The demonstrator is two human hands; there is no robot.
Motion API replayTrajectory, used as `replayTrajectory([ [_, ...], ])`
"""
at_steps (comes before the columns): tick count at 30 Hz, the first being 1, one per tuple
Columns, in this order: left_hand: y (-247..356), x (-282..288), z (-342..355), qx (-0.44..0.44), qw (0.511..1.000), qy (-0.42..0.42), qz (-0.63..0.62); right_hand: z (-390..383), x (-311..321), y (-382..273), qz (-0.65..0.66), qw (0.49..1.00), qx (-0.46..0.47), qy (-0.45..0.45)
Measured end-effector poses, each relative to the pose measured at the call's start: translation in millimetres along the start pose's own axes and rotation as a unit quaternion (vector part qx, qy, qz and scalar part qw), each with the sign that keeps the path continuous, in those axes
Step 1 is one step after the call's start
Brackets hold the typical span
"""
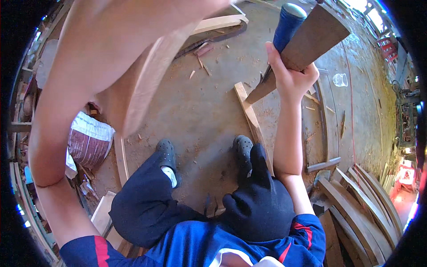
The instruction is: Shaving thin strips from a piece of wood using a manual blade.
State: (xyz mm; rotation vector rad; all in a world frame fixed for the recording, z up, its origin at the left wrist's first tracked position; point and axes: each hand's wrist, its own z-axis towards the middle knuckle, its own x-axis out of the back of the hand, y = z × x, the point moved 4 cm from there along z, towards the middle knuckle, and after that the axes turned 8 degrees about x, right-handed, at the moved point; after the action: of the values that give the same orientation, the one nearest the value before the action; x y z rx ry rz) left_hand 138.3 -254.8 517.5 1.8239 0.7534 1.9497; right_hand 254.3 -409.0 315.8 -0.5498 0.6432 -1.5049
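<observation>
My right hand [294,80] is closed around a wooden bar [316,39] and a blue-handled tool [289,27] lying along it. The tool's dark metal end [265,74] shows below the handle; its exact kind is unclear. The bar slants down to a narrow wooden strip [250,116] standing near my right shoe. My left arm [84,66] is raised close and large across the upper left, blurred. My left hand [191,11] runs out at the upper edge, its fingers hidden. Beside it is a smeared wooden piece [149,82]; I cannot tell if the hand holds it.
Curved timber pieces [362,218] are stacked at the lower right. A printed sack [91,140] stands at the left. A clear plastic cup [340,80] lies on the floor [191,107] among wood chips. A wooden frame piece [218,24] lies at the top, a red cord [351,102] at the right.
</observation>
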Motion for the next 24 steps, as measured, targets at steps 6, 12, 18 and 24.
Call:
replayTrajectory([
  [6, -18.6, 16.2, 14.7, 0.092, 0.975, -0.199, 0.024, -1.3, 2.6, 0.2, -0.022, 0.999, 0.035, -0.002],
  [12, -88.4, -4.7, 15.5, 0.049, 0.877, -0.306, -0.368, 0.3, 1.3, 3.7, -0.004, 0.999, 0.036, 0.01],
  [18, -72.4, -40.6, -1.8, 0.078, 0.548, -0.562, -0.615, -0.3, 5.2, 3.5, -0.051, 0.998, 0.029, -0.01],
  [24, -79.3, -35.5, -1.9, -0.033, 0.622, -0.484, -0.615, 0.9, 7.2, 1.8, -0.028, 0.999, 0.037, 0.007],
])
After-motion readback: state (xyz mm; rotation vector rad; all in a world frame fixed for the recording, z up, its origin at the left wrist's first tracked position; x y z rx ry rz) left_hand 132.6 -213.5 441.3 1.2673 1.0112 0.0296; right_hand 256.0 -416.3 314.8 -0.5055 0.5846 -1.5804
